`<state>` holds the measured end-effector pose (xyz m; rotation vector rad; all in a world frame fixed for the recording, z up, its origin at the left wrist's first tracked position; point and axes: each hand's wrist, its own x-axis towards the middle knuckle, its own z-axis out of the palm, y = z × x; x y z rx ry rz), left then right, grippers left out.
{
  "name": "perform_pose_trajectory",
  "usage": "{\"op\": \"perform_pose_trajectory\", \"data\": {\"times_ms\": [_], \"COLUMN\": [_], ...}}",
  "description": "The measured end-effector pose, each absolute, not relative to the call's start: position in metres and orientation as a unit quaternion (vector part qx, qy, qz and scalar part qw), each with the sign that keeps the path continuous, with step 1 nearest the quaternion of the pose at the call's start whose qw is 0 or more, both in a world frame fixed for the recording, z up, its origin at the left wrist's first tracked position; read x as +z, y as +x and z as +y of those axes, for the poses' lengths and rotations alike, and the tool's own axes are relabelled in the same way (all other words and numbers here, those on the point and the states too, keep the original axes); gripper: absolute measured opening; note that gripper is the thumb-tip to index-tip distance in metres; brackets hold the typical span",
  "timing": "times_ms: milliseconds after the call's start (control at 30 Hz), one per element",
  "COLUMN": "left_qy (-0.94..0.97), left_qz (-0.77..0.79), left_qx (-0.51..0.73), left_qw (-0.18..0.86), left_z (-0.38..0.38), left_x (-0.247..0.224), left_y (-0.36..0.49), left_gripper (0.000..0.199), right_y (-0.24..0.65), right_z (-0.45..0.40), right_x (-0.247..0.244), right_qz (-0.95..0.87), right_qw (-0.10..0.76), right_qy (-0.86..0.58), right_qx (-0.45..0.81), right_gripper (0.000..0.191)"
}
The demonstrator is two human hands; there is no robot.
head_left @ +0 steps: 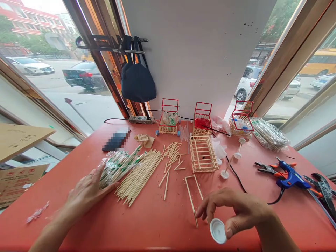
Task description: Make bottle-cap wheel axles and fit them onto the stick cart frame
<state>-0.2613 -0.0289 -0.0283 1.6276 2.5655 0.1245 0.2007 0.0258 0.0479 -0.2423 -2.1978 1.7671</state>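
Now | white cap (218,231) faces camera | wrapped sticks (122,167) slant far-right

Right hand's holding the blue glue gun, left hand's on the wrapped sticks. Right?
Not quite: the right hand holds a white cap, not the glue gun, which lies on the table; the head view shows it. The left hand is on the wrapped sticks, as you say.

Loose sticks (140,175) between bagged sticks (112,168) and crate (204,154); frame (189,196) before crate; glue gun (292,180) right.
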Motion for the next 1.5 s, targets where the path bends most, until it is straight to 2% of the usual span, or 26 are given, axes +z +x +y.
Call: {"op": "perform_pose_trajectory", "data": {"times_ms": [333,533,1233,1400,1500], "left_qy": [0.566,0.574,0.528,0.531,0.53], "left_qz": [0.821,0.817,0.848,0.846,0.846], "left_qx": [0.07,0.038,0.053,0.047,0.045], "left_qw": [0.026,0.035,0.02,0.025,0.027], "left_z": [-0.012,0.016,0.116,0.117,0.117], "left_x": [-0.011,-0.001,-0.001,-0.004,-0.004], "left_y": [-0.243,-0.224,-0.202,-0.202,-0.204], "left_gripper": [0.067,0.067,0.076,0.058,0.054], "right_y": [0.197,0.195,0.196,0.195,0.193], "right_z": [0.027,0.027,0.026,0.026,0.025], "right_x": [0.047,0.044,0.045,0.043,0.044], "right_qz": [-0.771,-0.771,-0.767,-0.774,-0.777], "right_qw": [0.164,0.161,0.13,0.127,0.12], "right_qy": [-0.1,-0.102,-0.133,-0.13,-0.117], "right_qx": [0.608,0.608,0.614,0.606,0.607], "right_gripper": [0.051,0.053,0.052,0.053,0.054]}}
